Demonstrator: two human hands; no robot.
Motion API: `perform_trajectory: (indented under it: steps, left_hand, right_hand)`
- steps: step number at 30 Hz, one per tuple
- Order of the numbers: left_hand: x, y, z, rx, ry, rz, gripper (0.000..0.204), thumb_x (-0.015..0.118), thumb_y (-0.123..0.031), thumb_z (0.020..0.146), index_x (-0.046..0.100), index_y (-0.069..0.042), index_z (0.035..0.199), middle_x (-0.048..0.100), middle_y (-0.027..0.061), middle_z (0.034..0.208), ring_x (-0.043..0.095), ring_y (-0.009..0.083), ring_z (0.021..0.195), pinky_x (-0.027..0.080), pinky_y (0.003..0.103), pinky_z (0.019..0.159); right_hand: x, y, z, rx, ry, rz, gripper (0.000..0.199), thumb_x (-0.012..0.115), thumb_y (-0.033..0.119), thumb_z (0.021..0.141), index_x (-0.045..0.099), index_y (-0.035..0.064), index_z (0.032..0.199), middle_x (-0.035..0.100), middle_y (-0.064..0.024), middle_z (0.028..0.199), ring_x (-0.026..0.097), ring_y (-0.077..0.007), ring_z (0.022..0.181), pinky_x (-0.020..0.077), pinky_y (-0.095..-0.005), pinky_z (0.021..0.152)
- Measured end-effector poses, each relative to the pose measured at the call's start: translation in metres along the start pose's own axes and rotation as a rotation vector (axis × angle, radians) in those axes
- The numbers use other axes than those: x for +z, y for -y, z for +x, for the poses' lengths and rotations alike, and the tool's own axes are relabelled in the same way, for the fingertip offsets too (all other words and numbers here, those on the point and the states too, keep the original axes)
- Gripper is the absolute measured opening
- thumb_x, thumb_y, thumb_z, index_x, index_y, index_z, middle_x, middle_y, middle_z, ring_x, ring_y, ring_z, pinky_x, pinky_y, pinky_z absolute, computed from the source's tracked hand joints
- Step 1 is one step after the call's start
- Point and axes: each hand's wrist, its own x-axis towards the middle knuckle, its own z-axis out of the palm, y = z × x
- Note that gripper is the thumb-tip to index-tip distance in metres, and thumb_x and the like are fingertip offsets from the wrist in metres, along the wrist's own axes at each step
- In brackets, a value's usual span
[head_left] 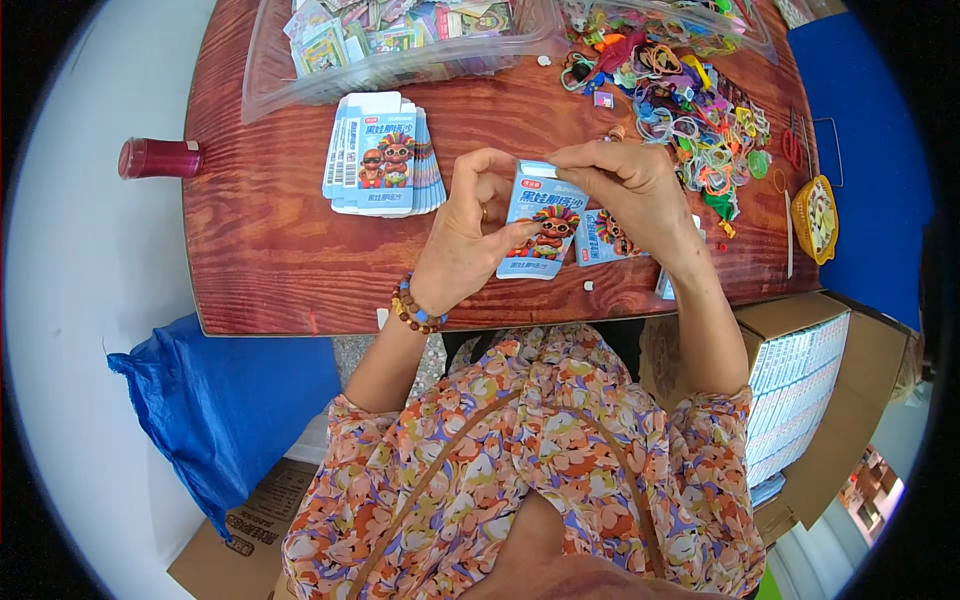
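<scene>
A small light-blue printed carton (540, 225) with a cartoon figure on its front is held upright between my hands, above the near part of the table. My left hand (470, 225) grips its left side, thumb across the front. At the top flap, the fingers of my right hand (630, 190) are pinched together on the carton's edge. Behind my right wrist lies another blue carton (602, 237), partly hidden. To the left of my left hand stands a fanned stack of flat blue cartons (385, 160).
Clear plastic bins (400, 68) with colourful cards stand at the back. A heap of small coloured trinkets (700, 130) spreads at the right, near red scissors (792, 148) and a yellow basket (815, 220). A red jar (160, 158) is far left. An open cardboard box (870, 370) holds packed cartons.
</scene>
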Motion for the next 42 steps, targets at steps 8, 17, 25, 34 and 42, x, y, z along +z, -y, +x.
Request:
perform_trajectory:
  steps: [8, 17, 25, 34, 42]
  left_hand:
    - [0.003, -0.004, -0.002, -0.070, -0.033, -0.089, 0.070, 0.071, 0.002, 0.085, 0.030, -0.007, 0.140, 0.066, 0.0121, 0.100, 0.068, 0.0150, 0.093, 0.056, 0.028, 0.077]
    - [0.005, 0.005, 0.001, 0.060, 0.069, -0.111, 0.063, 0.067, 0.002, 0.089, 0.041, -0.010, 0.145, 0.062, 0.0072, 0.121, 0.062, 0.0108, 0.104, 0.053, 0.028, 0.089]
    - [0.008, 0.007, -0.001, 0.008, 0.093, -0.168, 0.057, 0.067, 0.004, 0.088, 0.045, -0.008, 0.139, 0.063, 0.0065, 0.120, 0.062, 0.0112, 0.105, 0.053, 0.029, 0.091]
    - [0.006, 0.007, 0.004, 0.014, 0.082, -0.176, 0.053, 0.065, 0.002, 0.091, 0.045, -0.008, 0.138, 0.064, 0.0078, 0.114, 0.065, 0.0125, 0.100, 0.056, 0.027, 0.084]
    - [-0.004, 0.018, 0.009, 0.117, -0.136, 0.138, 0.096, 0.082, -0.018, 0.080, 0.022, -0.008, 0.155, 0.040, 0.0211, 0.148, 0.038, 0.0354, 0.140, 0.045, 0.046, 0.107]
  right_hand:
    - [-0.002, -0.001, -0.009, -0.319, 0.029, -0.166, 0.025, 0.066, 0.001, 0.090, 0.069, -0.0001, 0.115, 0.073, -0.0117, 0.109, 0.071, -0.0161, 0.095, 0.0564, -0.0290, 0.079]
    - [0.008, -0.016, -0.023, -0.204, -0.114, -0.106, 0.032, 0.071, 0.000, 0.085, 0.069, 0.0001, 0.117, 0.071, -0.0135, 0.117, 0.069, -0.0244, 0.104, 0.0553, -0.0323, 0.087]
    - [0.003, -0.033, -0.020, -0.400, -0.052, -0.170, 0.028, 0.072, 0.000, 0.084, 0.071, -0.0004, 0.111, 0.072, -0.0135, 0.113, 0.070, -0.0249, 0.103, 0.0557, -0.0332, 0.086]
    - [0.004, -0.024, -0.012, -0.195, -0.020, -0.068, 0.023, 0.069, 0.003, 0.088, 0.071, 0.0003, 0.110, 0.073, -0.0098, 0.104, 0.069, -0.0179, 0.097, 0.0562, -0.0307, 0.079]
    - [0.036, -0.055, -0.001, 0.419, -0.168, 1.079, 0.035, 0.059, 0.024, 0.099, 0.060, 0.0021, 0.126, 0.070, -0.0082, 0.112, 0.070, -0.0188, 0.093, 0.0587, -0.0298, 0.076]
